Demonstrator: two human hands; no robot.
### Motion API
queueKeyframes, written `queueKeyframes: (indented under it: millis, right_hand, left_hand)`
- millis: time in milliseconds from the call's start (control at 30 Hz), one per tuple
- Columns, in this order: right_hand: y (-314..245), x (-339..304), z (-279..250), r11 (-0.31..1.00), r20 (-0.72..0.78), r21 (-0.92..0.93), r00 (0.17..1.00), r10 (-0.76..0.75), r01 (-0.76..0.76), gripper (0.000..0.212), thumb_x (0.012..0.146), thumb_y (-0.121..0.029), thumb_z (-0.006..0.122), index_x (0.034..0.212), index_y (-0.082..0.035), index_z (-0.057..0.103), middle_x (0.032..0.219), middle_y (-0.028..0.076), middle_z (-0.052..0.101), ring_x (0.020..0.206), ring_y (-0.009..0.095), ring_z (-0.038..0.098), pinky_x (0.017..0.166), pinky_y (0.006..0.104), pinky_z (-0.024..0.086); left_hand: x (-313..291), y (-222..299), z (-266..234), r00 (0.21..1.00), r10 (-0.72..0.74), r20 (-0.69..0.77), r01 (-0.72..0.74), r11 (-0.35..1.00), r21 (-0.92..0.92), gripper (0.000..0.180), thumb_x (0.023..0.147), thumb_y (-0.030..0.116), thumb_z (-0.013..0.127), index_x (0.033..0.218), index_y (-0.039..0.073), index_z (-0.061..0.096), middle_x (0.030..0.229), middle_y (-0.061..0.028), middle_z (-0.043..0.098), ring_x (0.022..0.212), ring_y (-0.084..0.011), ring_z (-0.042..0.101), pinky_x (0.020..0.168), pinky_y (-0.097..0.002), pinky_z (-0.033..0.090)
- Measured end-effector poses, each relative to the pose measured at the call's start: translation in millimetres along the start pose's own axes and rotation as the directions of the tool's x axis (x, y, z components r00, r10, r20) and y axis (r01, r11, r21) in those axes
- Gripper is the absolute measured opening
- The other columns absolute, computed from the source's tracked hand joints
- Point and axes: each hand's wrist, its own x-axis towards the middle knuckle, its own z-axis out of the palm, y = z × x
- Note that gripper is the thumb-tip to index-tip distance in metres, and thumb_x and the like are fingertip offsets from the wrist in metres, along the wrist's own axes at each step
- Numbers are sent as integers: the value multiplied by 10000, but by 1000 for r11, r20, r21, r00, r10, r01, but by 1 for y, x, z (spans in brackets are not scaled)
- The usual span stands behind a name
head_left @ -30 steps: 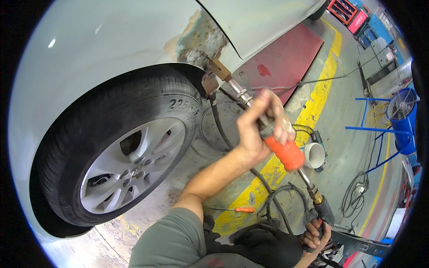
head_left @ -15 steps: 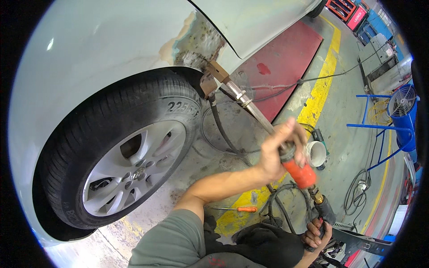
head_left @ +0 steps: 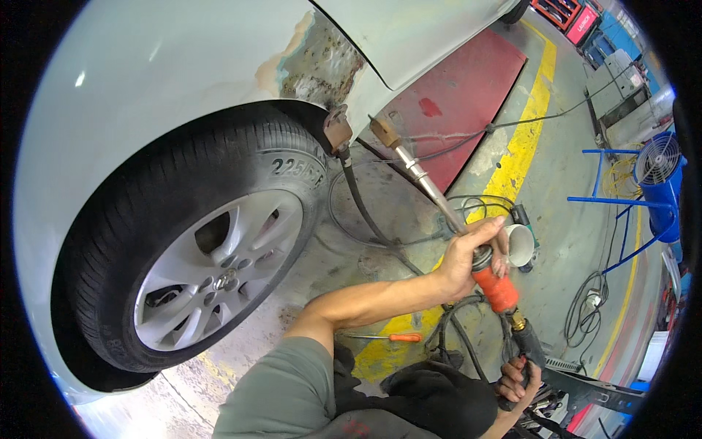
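A slide-hammer dent puller (head_left: 430, 189), with a long metal rod and an orange-red weight, slants across the middle. My left hand (head_left: 475, 252) is closed around it at the upper end of the weight. Lower right, my right hand (head_left: 516, 382) grips its black rear handle. The brownish block at the rod's far tip stands just off the car fender (head_left: 183, 66), right of the wheel arch. A metal clamp (head_left: 338, 133) with a black cable sits at the arch edge. Above it, a patch of bare, pitted metal (head_left: 318, 64) shows, bordered by peeled paint and filler.
The car wheel (head_left: 219, 271) fills the left. An orange-handled screwdriver (head_left: 404, 337) lies on the floor near coiled black cables (head_left: 461, 314). Beyond my left hand stands a white bucket (head_left: 520, 245). A blue fan (head_left: 658, 172) on a stand is at right; a red panel (head_left: 457, 102) lies beside the car.
The puller's tip has come away from the fender edge beside the clamp and shifted right. Both hands still hold the tool; my left hand has moved slightly right with it.
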Motion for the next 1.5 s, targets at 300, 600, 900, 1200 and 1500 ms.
queueKeyframes:
  millis: [300,600,900,1200,1500]
  right_hand:
    - [0,-2,4,998,20,-32,999,-51,51,342,1041,-363,540,1064,-22,519,823,76,561,494,127,569,441,287,493]
    - [3,10,15,995,-6,-87,999,-49,48,329,1034,-356,525,1004,-29,505,789,73,544,474,122,547,418,279,480]
    - [9,20,24,992,2,-115,999,-45,45,332,1043,-349,521,1008,-19,505,789,81,551,465,113,536,410,265,471]
    - [12,22,26,988,-26,-136,997,-70,66,319,1031,-346,542,1006,-30,506,775,68,543,457,105,529,395,261,461]
    - [9,24,30,986,-11,-153,997,-71,68,312,1042,-351,539,973,-51,486,766,65,542,463,103,530,404,264,463]
  left_hand:
    - [-3,12,24,988,28,150,-38,997,64,610,1115,437,418,768,-19,629,550,-116,556,509,-234,586,649,-373,549]
    - [-5,24,21,983,111,146,-121,991,57,564,1116,393,428,773,1,644,562,-96,576,495,-183,571,619,-344,543]
    - [-4,32,16,981,141,132,-148,988,47,561,1115,374,436,761,-7,645,569,-101,580,503,-184,570,627,-354,554]
    - [-3,35,14,980,144,139,-152,987,43,553,1110,369,436,760,-7,642,568,-101,579,504,-186,568,638,-370,562]
    - [0,34,12,980,139,139,-148,987,55,571,1092,375,414,750,-28,629,540,-127,551,478,-238,576,665,-403,552]
